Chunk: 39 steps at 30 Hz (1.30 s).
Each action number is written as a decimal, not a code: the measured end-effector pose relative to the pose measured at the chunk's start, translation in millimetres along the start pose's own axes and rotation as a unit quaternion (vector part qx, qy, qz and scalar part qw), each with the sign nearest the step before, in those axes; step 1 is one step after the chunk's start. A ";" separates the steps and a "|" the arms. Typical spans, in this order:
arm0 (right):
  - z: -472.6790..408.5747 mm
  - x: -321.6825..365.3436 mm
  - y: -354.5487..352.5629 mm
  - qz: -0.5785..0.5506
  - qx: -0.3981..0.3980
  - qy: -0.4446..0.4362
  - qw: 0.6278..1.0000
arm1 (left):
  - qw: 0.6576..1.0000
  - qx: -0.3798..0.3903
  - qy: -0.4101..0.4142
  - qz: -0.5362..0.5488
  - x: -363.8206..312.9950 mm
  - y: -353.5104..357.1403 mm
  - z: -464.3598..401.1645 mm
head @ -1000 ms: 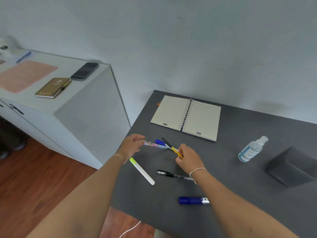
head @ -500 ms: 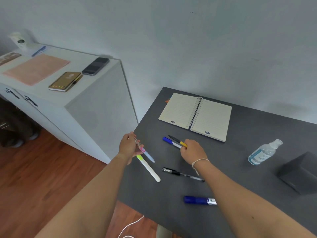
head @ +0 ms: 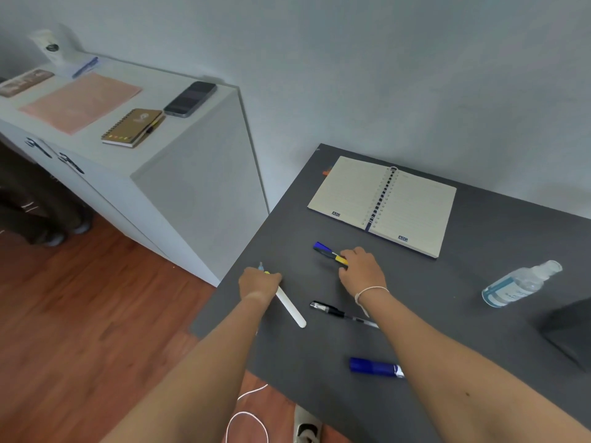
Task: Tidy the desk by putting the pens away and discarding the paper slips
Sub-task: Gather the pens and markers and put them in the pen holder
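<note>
My left hand [head: 259, 281] is closed around a slim patterned pen, whose tip [head: 260, 266] sticks out above the knuckles. It also rests on the yellow-capped end of a white highlighter [head: 291, 306] lying on the dark grey desk [head: 447, 314]. My right hand [head: 361, 270] curls its fingers over the ends of a blue-capped pen [head: 321, 246] and a black-and-yellow pen [head: 335, 258] lying side by side. A black pen [head: 339, 313] lies below my right wrist. A blue marker [head: 374, 367] sits near the front. A small orange scrap [head: 326, 171] peeks out at the notebook's left corner.
An open spiral notebook [head: 383, 203] lies at the back of the desk. A clear spray bottle [head: 521, 284] and a dark box [head: 572, 330] are at the right. Left stands a white cabinet [head: 192, 187] with a phone [head: 190, 99]. A white cable [head: 246, 417] lies on the wooden floor.
My left hand took the patterned pen away from the blue-capped pen and moved down onto the highlighter's capped end. My right hand stayed on the two pens.
</note>
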State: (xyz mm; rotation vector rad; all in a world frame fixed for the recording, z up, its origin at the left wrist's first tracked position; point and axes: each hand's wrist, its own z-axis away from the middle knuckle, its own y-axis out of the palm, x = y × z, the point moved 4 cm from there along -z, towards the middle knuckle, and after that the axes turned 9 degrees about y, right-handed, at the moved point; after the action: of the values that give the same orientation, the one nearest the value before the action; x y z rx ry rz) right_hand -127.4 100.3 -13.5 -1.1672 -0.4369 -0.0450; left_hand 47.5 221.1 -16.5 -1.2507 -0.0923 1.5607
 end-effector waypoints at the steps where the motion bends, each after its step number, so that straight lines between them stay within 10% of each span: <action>1: -0.5 0.5 0.8 0.008 0.000 0.003 1.000 | 1.000 -0.001 0.005 -0.016 -1.1 1.0 -0.8; 18: -10.0 -15.2 -48.4 -0.223 0.006 0.078 0.972 | 0.985 0.062 0.143 0.072 -70.9 20.0 -10.2; 39: 60.3 -209.6 -277.6 -0.617 -0.280 0.172 0.715 | 0.819 0.333 0.402 0.237 -375.7 168.2 178.9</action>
State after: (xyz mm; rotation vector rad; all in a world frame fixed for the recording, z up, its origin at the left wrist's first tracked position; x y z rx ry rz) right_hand -409.5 3.1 175.3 -1.2065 -0.8354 -1.6501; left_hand -246.6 -37.7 202.5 -1.2809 1.2902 1.1413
